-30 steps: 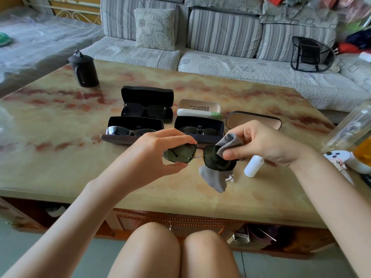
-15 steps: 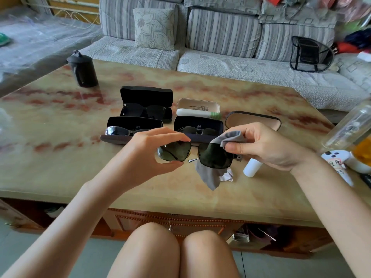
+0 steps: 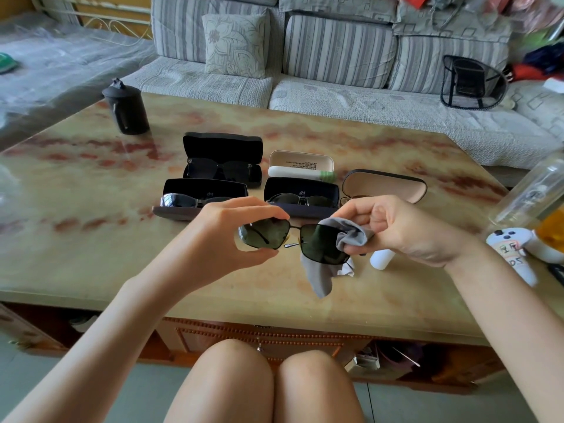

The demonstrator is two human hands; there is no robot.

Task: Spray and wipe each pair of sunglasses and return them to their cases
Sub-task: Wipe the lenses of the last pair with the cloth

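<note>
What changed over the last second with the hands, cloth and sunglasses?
The right hand rubbed the grey cloth across the right-side lens of the sunglasses, from its top edge out to its outer edge, and the pair drifted slightly left. Nothing was picked up or released: the left hand keeps its grip on the other lens. The open cases and white bottle stayed put.

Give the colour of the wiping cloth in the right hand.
Plain grey. The cloth shows best in the head view, the only one.
</note>
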